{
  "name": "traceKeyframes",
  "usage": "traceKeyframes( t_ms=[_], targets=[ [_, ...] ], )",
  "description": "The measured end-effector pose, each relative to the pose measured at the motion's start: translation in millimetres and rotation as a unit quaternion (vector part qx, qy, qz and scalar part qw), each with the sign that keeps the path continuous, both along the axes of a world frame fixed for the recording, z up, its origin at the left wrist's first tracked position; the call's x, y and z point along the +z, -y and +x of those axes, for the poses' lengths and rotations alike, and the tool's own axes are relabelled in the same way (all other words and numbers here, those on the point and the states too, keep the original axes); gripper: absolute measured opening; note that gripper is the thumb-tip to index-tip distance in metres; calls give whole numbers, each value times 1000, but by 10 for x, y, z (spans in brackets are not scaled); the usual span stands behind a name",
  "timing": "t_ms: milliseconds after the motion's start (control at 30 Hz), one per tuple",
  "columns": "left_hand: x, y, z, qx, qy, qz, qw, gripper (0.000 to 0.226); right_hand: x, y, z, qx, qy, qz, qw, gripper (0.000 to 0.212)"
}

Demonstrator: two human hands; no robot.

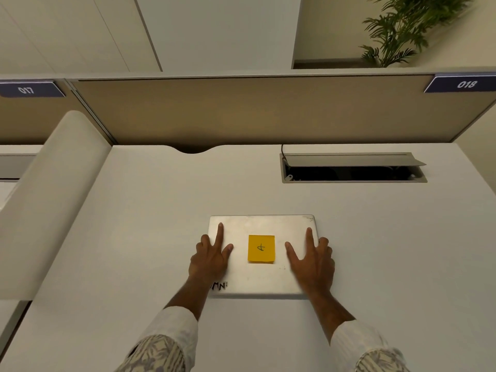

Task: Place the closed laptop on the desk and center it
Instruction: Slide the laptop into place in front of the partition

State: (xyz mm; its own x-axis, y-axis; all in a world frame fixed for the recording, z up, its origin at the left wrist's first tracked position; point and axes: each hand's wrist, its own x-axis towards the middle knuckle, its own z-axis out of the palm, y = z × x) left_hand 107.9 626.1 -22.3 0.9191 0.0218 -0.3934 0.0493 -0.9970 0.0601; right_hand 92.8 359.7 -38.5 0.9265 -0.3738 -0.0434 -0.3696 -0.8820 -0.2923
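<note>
A closed silver laptop lies flat on the white desk, slightly right of the desk's middle. An orange sticky note with a handwritten mark is stuck on its lid, and a black sticker shows at its near left corner. My left hand rests on the laptop's left side, index finger and thumb spread on the lid, other fingers over the left edge. On the right side my right hand lies the same way, fingers curled over the right edge.
An open cable hatch with a raised flap is sunk into the desk at the back right. A beige partition closes the back, with labels 017 and 018. A rounded white divider borders the left. A plant stands behind.
</note>
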Motion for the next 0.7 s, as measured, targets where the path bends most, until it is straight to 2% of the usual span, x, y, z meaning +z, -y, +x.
traceKeyframes(
  t_ms=[333,467,600,700],
  targets=[
    [72,7,-41,-24,-15,25,999,59,-9,-16,-18,2,-8,-21,1000,82],
    [25,22,-84,64,43,-9,997,73,-24,-7,-18,3,0,-32,999,80],
    [-22,85,-153,72,98,34,992,73,-4,-60,-50,28,17,-14,999,80],
    [-21,113,-171,46,128,-22,990,76,59,-139,-61,73,53,-6,996,79]
  ],
)
